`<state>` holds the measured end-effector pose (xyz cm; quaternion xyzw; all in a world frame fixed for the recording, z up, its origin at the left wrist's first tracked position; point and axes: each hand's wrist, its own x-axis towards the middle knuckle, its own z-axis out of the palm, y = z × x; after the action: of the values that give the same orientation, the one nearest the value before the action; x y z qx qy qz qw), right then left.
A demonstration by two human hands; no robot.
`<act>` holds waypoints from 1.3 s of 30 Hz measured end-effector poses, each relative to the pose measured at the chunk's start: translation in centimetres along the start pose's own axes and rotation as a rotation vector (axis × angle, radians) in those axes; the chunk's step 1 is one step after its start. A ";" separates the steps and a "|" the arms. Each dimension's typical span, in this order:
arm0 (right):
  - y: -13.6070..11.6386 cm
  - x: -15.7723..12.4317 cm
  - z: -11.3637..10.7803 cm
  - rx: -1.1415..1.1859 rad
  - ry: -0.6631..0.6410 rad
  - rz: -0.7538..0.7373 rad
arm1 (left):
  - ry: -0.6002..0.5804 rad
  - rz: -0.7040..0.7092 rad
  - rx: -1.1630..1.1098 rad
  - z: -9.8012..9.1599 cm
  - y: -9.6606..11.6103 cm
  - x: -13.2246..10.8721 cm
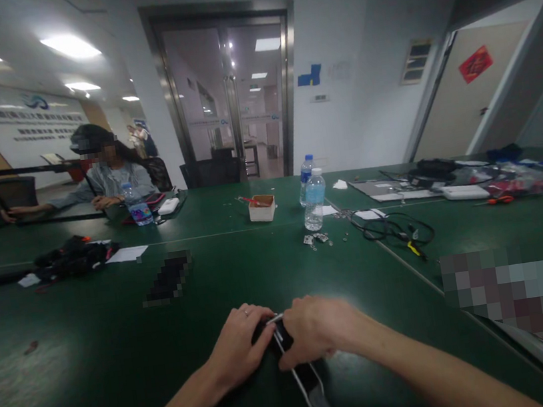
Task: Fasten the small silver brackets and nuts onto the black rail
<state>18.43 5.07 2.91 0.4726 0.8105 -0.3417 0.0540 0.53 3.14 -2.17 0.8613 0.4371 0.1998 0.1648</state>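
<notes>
Close in front of me on the green table (229, 405), both hands meet at a narrow black piece with a silver-white frame (307, 379). Its near end has a grey tip (320, 404). My left hand (244, 345), with a ring on one finger, is closed on the far left end, thumb and fingertips against it. From the right, my right hand (319, 328) reaches over and grips its upper part, thumb along the left side. Fingers cover much of the far end, and the piece's exact kind cannot be made out.
Ahead stand two water bottles (314, 204), small metal parts (316, 240) and an open box (262, 209). A black cable (396, 230) lies right. To the left are a blurred dark rectangle (168, 278), black gear (77, 258) and a seated person (114, 165) holding a frame.
</notes>
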 end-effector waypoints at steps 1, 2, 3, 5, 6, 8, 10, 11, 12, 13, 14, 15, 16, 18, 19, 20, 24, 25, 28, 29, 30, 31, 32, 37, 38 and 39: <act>-0.3 -0.4 -0.6 -0.156 -0.093 0.069 | -0.028 0.048 -0.014 -0.2 0.3 -0.1; -0.1 -0.7 -1.5 -0.216 -0.132 0.105 | -0.051 0.092 -0.025 -0.5 0.5 -0.2; 0.4 -0.7 -2.6 -0.254 -0.057 0.134 | -0.075 0.126 -0.035 -0.7 0.7 -0.3; 3.0 0.0 -5.0 -0.213 0.231 0.180 | -0.125 0.176 -0.061 -1.1 1.1 -0.5; 4.9 0.7 -6.1 -0.195 0.369 0.220 | -0.148 0.194 -0.076 -1.2 1.2 -0.6; 9.5 2.4 -7.7 -0.216 0.610 0.330 | -0.181 0.219 -0.101 -1.3 1.3 -0.8; 14.1 3.8 -8.4 -0.232 0.742 0.451 | -0.190 0.231 -0.112 -1.2 1.3 -0.9; 16.1 4.4 -8.5 -0.223 0.750 0.478 | -0.189 0.234 -0.114 -1.2 1.3 -0.9; 17.8 4.8 -8.4 -0.211 0.748 0.494 | -0.188 0.235 -0.112 -1.2 1.3 -0.8; 19.2 5.2 -8.2 -0.197 0.739 0.504 | -0.190 0.236 -0.109 -1.2 1.3 -0.8; 20.3 5.5 -8.0 -0.184 0.730 0.506 | -0.192 0.232 -0.104 -1.2 1.4 -0.8; 21.1 5.7 -7.7 -0.173 0.719 0.494 | -0.197 0.228 -0.102 -1.2 1.4 -0.8; 21.6 6.0 -7.5 -0.168 0.713 0.475 | -0.199 0.226 -0.104 -1.2 1.5 -0.7; 22.0 6.7 -7.2 -0.160 0.701 0.421 | -0.195 0.231 -0.109 -1.1 1.5 -0.7; 22.0 7.2 -7.1 -0.159 0.694 0.389 | -0.192 0.233 -0.113 -1.1 1.5 -0.6; 21.8 7.7 -7.0 -0.158 0.685 0.356 | -0.191 0.234 -0.116 -1.1 1.5 -0.6; 20.9 9.7 -6.8 -0.155 0.672 0.259 | -0.199 0.219 -0.119 -1.3 1.6 -0.5; 20.6 10.2 -6.7 -0.156 0.680 0.246 | -0.200 0.217 -0.116 -1.4 1.7 -0.5; 20.0 11.1 -6.6 -0.164 0.707 0.219 | -0.190 0.212 -0.109 -1.4 1.9 -0.6; 19.8 11.2 -6.6 -0.166 0.714 0.212 | -0.180 0.207 -0.106 -1.4 1.8 -0.6; 19.7 11.3 -6.6 -0.169 0.720 0.204 | -0.180 0.203 -0.112 -1.4 1.8 -0.6; 19.6 11.3 -6.6 -0.172 0.722 0.192 | -0.179 0.191 -0.108 -1.3 1.7 -0.6; 19.5 11.2 -6.5 -0.174 0.722 0.177 | -0.190 0.187 -0.103 -1.3 1.6 -0.6; 18.0 10.1 -5.4 -0.189 0.701 0.092 | -0.224 0.167 -0.129 -1.3 1.0 -0.6; 17.5 9.6 -4.9 -0.190 0.688 0.072 | -0.230 0.159 -0.135 -1.2 0.9 -0.6; 16.8 9.0 -4.3 -0.190 0.674 0.051 | -0.233 0.147 -0.136 -1.2 0.8 -0.6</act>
<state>28.00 19.61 -6.01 0.5719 0.7989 -0.0879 -0.1642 0.22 2.33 -0.89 0.8950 0.3364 0.1394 0.2575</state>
